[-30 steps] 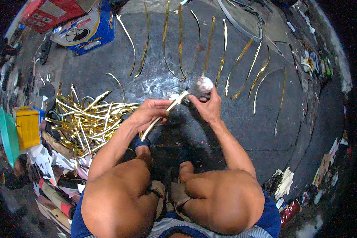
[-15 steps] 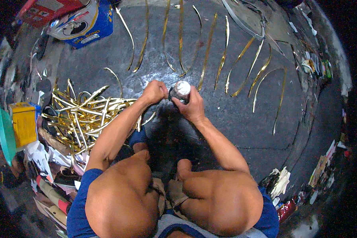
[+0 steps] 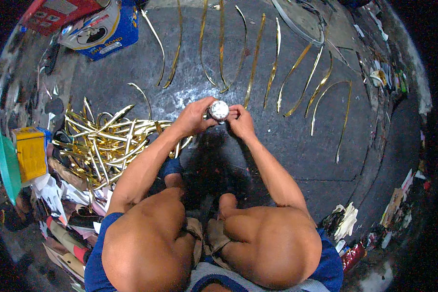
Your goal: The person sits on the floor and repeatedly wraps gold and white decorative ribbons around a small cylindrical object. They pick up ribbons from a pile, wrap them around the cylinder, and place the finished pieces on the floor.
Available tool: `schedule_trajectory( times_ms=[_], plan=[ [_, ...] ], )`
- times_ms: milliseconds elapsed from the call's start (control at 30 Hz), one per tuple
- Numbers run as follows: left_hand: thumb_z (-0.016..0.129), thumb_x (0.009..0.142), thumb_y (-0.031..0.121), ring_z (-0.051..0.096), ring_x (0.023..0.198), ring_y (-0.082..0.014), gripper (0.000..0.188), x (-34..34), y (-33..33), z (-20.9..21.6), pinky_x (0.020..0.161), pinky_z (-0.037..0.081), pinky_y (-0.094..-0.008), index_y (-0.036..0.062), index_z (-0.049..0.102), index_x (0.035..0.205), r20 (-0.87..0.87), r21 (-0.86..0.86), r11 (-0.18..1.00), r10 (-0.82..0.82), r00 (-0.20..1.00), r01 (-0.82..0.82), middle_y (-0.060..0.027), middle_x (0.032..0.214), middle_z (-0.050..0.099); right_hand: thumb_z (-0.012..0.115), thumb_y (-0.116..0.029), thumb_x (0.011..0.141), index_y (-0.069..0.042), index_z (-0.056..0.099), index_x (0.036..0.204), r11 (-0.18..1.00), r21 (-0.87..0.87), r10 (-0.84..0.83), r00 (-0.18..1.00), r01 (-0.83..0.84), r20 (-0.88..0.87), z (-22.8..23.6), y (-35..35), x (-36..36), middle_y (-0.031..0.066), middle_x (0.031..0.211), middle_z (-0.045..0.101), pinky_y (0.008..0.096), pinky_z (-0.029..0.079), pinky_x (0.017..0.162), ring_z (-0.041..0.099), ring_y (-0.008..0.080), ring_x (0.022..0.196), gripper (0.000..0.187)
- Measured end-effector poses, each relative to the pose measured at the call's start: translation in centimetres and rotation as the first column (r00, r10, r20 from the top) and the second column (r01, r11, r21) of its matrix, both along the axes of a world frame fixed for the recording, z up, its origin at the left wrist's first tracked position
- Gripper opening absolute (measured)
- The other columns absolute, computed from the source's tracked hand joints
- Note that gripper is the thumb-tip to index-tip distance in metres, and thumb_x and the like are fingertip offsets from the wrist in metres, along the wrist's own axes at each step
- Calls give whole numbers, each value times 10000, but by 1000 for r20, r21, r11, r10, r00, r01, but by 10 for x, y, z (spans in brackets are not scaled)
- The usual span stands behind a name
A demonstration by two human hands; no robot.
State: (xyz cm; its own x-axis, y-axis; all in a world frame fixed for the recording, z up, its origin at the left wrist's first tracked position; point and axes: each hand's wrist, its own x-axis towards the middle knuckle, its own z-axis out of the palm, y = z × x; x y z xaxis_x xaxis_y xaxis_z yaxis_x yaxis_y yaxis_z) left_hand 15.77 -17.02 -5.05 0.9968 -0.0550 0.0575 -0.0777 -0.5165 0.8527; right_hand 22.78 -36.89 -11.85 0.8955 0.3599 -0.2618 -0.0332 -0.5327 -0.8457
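Silvery-white on top, the round container [image 3: 219, 110] is between the person's 2 hands, the left hand [image 3: 197, 118] clasped around it; whether the right hand [image 3: 242, 124] grips it cannot be told. A slack left grasp could drop it floorward.

Had a dark, scuffed floor [image 3: 321, 160] here, spreading wide to the right of the blue-and-white container [image 3: 114, 41]! Threw back a bright white glare [image 3: 190, 90], below and right of the container. Showed a thin seam [image 3: 326, 181] farther below, same side! Had a red box [image 3: 78, 12] just left of the container, and paper scraps [image 3: 48, 194] well below it.
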Motion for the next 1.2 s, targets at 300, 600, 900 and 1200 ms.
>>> schedule_trajectory(
  times_ms=[300,600,900,1200],
  plan=[
    [791,731,129,639,986,-421,466,4,6,-4,816,520,-466,49,568,1132,-62,84,996,-12,998,18,-205,1035,674,697,82,788,-97,565,916,819,459,-122,887,344,-446,66,-2,15,25,767,648,266,474,587,602,135,641,257],
    [815,737,176,643,994,-426,468,6,1,1,826,521,-475,49,585,1124,-72,76,997,38,997,-32,-201,1045,686,653,28,862,-65,553,1151,491,868,61,991,71,-115,288,-84,82,49,840,617,302,511,805,547,84,653,319],
    [841,718,199,641,984,-427,467,7,1,5,826,513,-488,42,582,1073,-117,80,996,42,992,-33,-198,1027,682,616,44,889,-13,600,1110,389,909,-50,988,151,-143,334,-71,153,133,955,657,365,507,828,621,221,870,228],
    [842,709,105,526,1223,-426,744,-33,-10,-7,1025,451,-438,8,456,1339,39,156,975,156,987,-160,-234,1327,535,653,-15,916,-38,583,1115,328,930,-409,862,-166,298,400,-63,294,42,864,645,254,563,652,634,135,700,212]
  ],
)
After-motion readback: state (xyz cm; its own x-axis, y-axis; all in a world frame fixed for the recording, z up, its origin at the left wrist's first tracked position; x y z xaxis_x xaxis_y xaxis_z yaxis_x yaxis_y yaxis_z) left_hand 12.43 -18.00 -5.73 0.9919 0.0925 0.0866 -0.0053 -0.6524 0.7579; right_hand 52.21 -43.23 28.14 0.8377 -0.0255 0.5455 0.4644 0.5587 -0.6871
